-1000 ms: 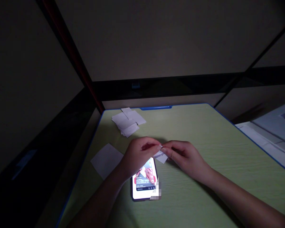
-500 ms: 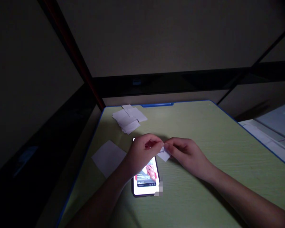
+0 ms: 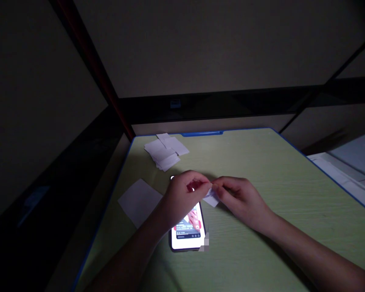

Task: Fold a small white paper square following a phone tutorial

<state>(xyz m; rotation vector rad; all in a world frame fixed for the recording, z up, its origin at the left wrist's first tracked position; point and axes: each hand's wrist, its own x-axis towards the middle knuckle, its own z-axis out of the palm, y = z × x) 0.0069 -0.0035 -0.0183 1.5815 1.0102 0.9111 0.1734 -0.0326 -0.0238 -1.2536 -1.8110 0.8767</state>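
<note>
A small piece of white paper (image 3: 212, 199) is pinched between my two hands, its lower corner pointing toward me. My left hand (image 3: 187, 194) comes in over the phone, thumb and forefinger closed at the paper's top. From the other side my right hand (image 3: 239, 196) grips the same paper with its fingertips, almost touching the left ones. The fingers hide the paper's upper part. Below my left hand lies a phone (image 3: 188, 243) with a lit screen showing a picture of a hand; its upper part is mostly covered.
A larger white sheet (image 3: 140, 200) lies left of the phone, partly under my left forearm. Several overlapping paper pieces (image 3: 162, 152) rest near the far left corner. The pale green table (image 3: 261, 162) has a blue rim. White furniture (image 3: 353, 162) stands at the right.
Almost nothing differs. Both hands keep their pinch on the paper, with only a very slight shift of the fingertips and paper to the right.
</note>
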